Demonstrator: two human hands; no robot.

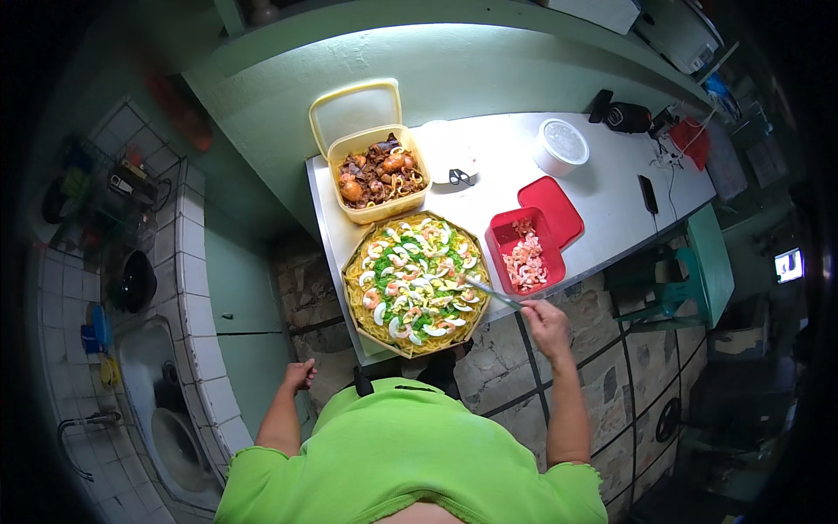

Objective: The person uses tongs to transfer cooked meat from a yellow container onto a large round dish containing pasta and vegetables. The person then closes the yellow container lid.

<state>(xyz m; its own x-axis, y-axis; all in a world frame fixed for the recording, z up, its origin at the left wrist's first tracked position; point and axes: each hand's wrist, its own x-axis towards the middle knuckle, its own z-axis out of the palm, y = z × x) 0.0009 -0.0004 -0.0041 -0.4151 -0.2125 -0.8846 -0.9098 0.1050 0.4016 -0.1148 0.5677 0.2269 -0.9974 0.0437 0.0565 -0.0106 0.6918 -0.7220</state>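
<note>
My right hand (547,329) is closed around the handle of a long thin metal utensil (499,296). The utensil's tip reaches over the right side of an octagonal tray (351,325) of yellow noodles; whether it is a fork or a spoon is too small to tell. Egg slices, shrimp and chopped greens (419,281) cover the noodles. To the right of the tray is a red container (496,253) with peeled shrimp (525,262) in it. Down at my left side, away from the table, my left hand (301,374) hangs with its fingers curled and nothing visible in them.
Behind the tray stands a yellow tub (381,212) of dark stewed meat, its lid (356,113) leaning behind it. A red lid (554,210), scissors (460,177), a white round tub (561,148) and a phone (647,194) share the white table (602,223). A sink (144,354) lies left.
</note>
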